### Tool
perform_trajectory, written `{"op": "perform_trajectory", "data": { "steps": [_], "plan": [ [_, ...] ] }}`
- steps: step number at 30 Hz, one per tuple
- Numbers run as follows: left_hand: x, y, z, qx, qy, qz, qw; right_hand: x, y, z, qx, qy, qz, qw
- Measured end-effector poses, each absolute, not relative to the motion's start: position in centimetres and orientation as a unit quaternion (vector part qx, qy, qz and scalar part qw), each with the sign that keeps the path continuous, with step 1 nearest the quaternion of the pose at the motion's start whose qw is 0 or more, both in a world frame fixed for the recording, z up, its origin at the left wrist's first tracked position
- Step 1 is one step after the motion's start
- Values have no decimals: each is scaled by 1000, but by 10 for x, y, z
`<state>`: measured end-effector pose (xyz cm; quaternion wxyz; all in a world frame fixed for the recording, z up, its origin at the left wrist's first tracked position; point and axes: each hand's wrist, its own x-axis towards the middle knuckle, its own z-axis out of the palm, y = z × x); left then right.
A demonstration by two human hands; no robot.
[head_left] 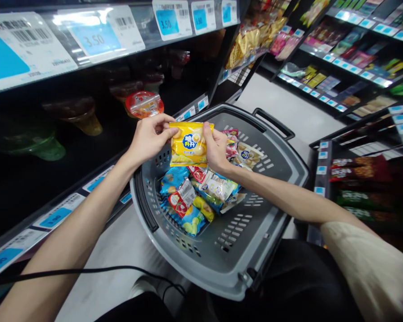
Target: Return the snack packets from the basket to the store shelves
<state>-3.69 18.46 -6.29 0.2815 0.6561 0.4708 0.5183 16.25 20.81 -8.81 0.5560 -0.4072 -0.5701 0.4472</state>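
Supermarket shelving (60,80) with price labels (174,22) runs left of the grey shopping basket (208,275), and stocked racks (359,58) stand beyond it on the right. From my remote seat I see the yellow snack packet (188,145) held up over the basket's opening, above assorted snack packets (191,219) lying inside. I judge it light, its film slick and crinkly, its contents probably brittle, so pinching the sealed edges suits it better than squeezing the middle. My left hand (149,136) has its grip pinched on the upper left corner; my right hand (218,150) grips the right edge, thumb across the front. My left forearm (97,201) rises beside the basket, while the right forearm (285,192) crosses over its right side.
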Motion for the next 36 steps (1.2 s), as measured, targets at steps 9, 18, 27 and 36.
{"op": "perform_trajectory", "data": {
  "steps": [9,18,27,36],
  "plan": [
    [-41,185,-62,676,434,523,285,163,207,-88,-416,-549,469,553],
    [-41,187,-67,674,420,538,284,161,204,-84,-413,-565,451,554],
    [-38,185,-63,672,430,541,266,162,206,-86,-412,-566,452,553],
    [-38,184,-60,660,446,534,283,163,206,-89,-420,-561,459,546]
  ]
}}
